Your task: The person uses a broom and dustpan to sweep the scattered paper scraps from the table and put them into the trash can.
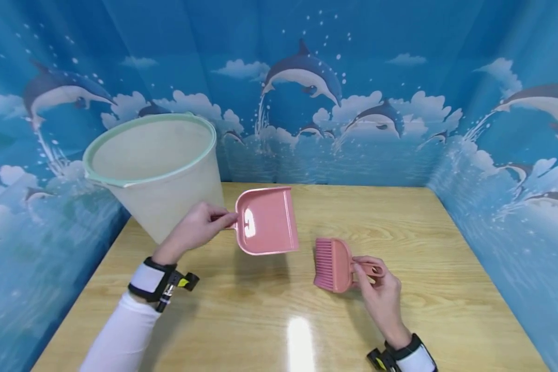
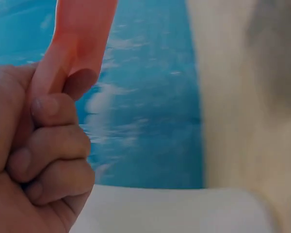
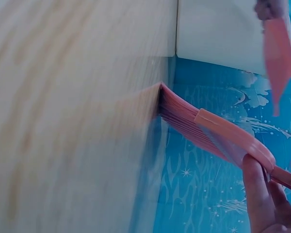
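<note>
My left hand [image 1: 200,226] grips the short handle of a pink dustpan [image 1: 269,219], fingers curled round it in the left wrist view. The dustpan is raised above the table, its wide edge toward the right, and its pan looks bare. Lower right, my right hand [image 1: 380,289] pinches the handle of a pink hand brush [image 1: 341,266] between thumb and fingers. The brush's bristles [image 3: 179,114] point left, their tips at or very near the tabletop. A gap separates brush and dustpan.
A large whitish bucket [image 1: 176,191] with a pale green rim stands at the table's back left, right behind my left hand. The wooden table [image 1: 376,217] is bordered by a blue dolphin-print curtain [image 1: 279,155] at the back and sides.
</note>
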A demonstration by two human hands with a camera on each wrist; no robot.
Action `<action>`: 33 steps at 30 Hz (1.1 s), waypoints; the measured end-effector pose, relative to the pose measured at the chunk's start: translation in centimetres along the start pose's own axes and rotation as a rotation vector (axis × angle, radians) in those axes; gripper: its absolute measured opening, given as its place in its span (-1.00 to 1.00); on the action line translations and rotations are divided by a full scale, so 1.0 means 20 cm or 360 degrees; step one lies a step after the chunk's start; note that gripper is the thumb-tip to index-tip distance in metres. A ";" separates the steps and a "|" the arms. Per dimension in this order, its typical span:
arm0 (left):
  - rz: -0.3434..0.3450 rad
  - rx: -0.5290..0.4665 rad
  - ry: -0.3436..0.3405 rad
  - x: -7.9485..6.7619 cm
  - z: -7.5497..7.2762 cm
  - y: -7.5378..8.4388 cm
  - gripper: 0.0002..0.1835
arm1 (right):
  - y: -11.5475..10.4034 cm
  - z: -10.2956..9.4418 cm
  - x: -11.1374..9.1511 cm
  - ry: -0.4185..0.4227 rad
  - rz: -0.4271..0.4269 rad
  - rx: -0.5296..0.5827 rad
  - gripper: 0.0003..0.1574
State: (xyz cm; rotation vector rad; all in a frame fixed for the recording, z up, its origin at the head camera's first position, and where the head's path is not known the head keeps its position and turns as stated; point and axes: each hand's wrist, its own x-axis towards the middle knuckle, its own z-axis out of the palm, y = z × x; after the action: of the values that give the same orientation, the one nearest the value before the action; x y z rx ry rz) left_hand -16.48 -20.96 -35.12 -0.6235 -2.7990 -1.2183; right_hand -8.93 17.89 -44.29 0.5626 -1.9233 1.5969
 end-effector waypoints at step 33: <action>-0.0221 0.0032 -0.0441 0.10 0.53 -0.38 -0.74 | -0.01 0.07 0.13 -0.0205 -0.0463 -0.0373 -0.56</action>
State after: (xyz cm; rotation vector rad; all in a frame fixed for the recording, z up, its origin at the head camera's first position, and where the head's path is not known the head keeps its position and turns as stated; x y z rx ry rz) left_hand -19.72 -17.48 -47.42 -0.6531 -3.1266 -1.2082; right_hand -10.96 16.56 -42.62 0.8188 -1.9803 1.1612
